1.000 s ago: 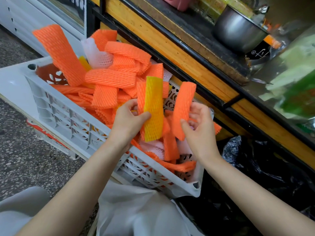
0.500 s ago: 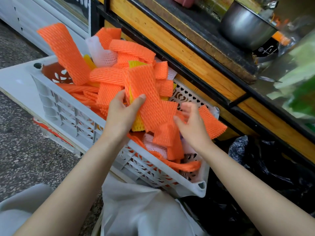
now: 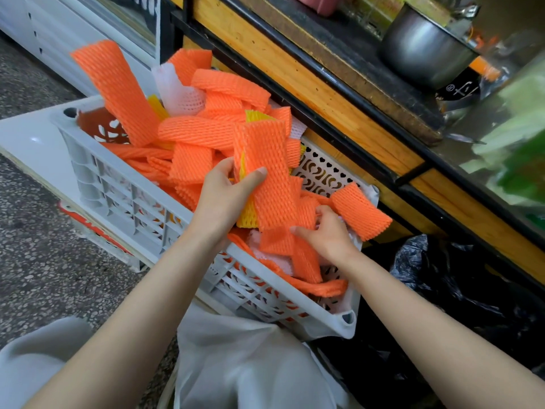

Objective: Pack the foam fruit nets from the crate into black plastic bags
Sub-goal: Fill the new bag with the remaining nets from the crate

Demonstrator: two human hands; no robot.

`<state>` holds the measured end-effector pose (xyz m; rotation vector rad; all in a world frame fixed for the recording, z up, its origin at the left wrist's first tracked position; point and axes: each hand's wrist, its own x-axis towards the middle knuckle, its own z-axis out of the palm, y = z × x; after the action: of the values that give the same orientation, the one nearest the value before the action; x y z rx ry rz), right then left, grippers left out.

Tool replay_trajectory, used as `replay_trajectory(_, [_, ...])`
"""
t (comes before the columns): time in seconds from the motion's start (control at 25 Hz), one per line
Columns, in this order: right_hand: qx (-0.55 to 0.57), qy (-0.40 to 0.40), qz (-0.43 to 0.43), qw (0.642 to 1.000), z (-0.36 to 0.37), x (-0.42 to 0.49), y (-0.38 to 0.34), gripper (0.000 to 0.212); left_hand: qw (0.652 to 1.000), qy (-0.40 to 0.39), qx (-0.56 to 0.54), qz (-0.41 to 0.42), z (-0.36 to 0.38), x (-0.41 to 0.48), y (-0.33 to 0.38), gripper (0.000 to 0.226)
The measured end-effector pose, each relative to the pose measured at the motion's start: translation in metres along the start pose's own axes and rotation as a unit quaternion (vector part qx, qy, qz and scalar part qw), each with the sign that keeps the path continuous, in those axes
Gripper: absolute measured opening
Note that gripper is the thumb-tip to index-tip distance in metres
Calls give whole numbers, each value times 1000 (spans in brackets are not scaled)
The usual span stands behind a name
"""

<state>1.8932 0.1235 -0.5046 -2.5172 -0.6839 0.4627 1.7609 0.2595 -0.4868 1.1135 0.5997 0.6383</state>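
A grey plastic crate [image 3: 124, 199] is heaped with foam fruit nets, mostly orange, a few yellow and white. My left hand [image 3: 224, 199] grips a stack of nets [image 3: 268, 172] above the crate, an orange one on top and a yellow one under it. My right hand [image 3: 327, 234] reaches into the crate's right end and closes on an orange net [image 3: 305, 215] there. Another orange net [image 3: 361, 215] hangs over the right rim. A black plastic bag [image 3: 460, 290] lies crumpled on the floor to the right of the crate.
A wooden counter edge [image 3: 339, 93] with a black frame runs behind the crate. A steel pot [image 3: 421, 51] stands on it. White cloth [image 3: 244, 364] lies in the foreground, below the crate's near side. Speckled floor [image 3: 38, 261] is on the left.
My right hand laid its orange net onto the stack in my left hand, then went down into the crate's right end. My left hand kept hold of the stack.
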Motion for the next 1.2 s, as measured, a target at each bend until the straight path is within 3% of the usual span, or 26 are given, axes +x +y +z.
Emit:
replay_trajectory(0.2, [71,107,-38,991,-45,-23,-6,41,989,51,111,81,7,2,3,23])
replay_trajectory(0.36, [122,115,-54,984,-80,-51,-11,40,970,96,188,119,13,6,1,27])
replay_trajectory(0.48, [149,109,-57,981,-92,-69,-7,38,975,42,193,101,44,-5,5,33])
replay_trajectory(0.72, [148,161,-46,975,-123,-99,16,37,986,-120,82,85,125,-65,21,3])
replay_trajectory(0.84, [137,207,-36,968,-140,-117,32,32,962,-200,135,128,155,-91,15,35])
replay_trajectory(0.92, [126,232,-37,964,-150,-130,42,31,950,-179,196,168,169,-101,12,48])
replay_trajectory(1.08, [154,330,-62,929,-174,-158,62,30,951,-95,226,189,188,-104,17,52])
replay_trajectory(1.2, [179,358,-87,912,-186,-175,72,24,912,-116,311,242,214,-123,20,59])
